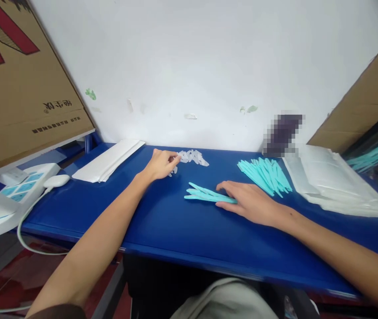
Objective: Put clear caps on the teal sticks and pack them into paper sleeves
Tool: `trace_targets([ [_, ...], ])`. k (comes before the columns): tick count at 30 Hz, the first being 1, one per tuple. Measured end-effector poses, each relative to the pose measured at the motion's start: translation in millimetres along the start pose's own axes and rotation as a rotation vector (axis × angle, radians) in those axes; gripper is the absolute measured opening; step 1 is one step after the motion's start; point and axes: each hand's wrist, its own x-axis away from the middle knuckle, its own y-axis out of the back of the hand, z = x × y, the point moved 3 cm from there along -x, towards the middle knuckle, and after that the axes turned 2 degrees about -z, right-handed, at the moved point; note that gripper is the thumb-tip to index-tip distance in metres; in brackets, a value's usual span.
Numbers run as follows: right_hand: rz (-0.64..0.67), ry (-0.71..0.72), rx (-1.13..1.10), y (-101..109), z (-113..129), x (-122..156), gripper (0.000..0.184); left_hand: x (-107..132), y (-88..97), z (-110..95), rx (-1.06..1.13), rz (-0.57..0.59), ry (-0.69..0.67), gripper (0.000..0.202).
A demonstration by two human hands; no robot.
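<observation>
Right hand [252, 201]: half-curled around the ends of some turquoise sticks [205, 194]; from my end, I can't tell whether it grips them.
Turquoise sticks: on the blue table [175, 230], between the hands.
Left hand [161, 164]: fingertips at the clear pieces [192, 157]; I can't tell whether they pinch one.
Turquoise pile [267, 175]: beyond the right hand, beside plastic bags [335, 181].

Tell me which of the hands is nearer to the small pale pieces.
Left. The left hand is at the left end of the small pale pieces; the right hand is apart from them, further right and lower in the picture, at a few turquoise sticks.
</observation>
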Motion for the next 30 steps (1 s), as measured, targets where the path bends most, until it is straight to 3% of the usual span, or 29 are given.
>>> trace_targets([
  [8, -0.142, -0.033, -0.022, -1.2, -10.7, -5.8, 0.033, 8.1, 1.4, -11.3, 0.038, 0.078, 0.048, 0.045],
  [15, -0.154, -0.013, 0.014, -4.4, -12.9, -7.2, 0.036, 13.8, -11.8, -42.0, 0.056, 0.137, -0.237, 0.041],
  [21, -0.316, -0.205, -0.051, 1.5, -16.5, -3.4, 0.034, 28.4, -28.3, -76.4, 0.112, 0.307, -0.434, 0.053],
  [25, -0.401, -0.219, -0.109, 9.1, -13.1, 2.8, 0.033, 33.4, -40.5, -85.3, 0.048, 0.335, -0.489, 0.054],
  [30, -0.304, -0.172, -0.055, 7.5, -16.7, 0.6, 0.028, 30.7, -44.2, -82.3, 0.049, 0.311, -0.475, 0.043],
])
